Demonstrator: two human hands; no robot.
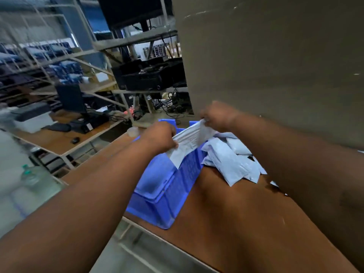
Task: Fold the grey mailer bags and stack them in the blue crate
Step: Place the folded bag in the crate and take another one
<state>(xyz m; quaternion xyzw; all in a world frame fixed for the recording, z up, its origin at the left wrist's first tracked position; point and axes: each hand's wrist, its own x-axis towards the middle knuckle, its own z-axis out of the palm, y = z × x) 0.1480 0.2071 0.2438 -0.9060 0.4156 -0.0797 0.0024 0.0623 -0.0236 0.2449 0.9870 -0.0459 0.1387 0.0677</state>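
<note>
A brown table [226, 213] carries a blue crate [167, 194] and loose grey mailer bags [232, 164].

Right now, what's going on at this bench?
A person is folding a grey mailer bag held up over the blue crate. The left hand grips its lower end and the right hand pinches the top end. A loose pile of mailer bags lies on the brown table right of the crate. The visible crate floor looks bare.

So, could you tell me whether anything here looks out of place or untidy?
Yes: the loose mailer bags lie in a jumbled, overlapping heap on the brown table beside the blue crate. Otherwise both hands simply hold one bag above the crate.
</note>
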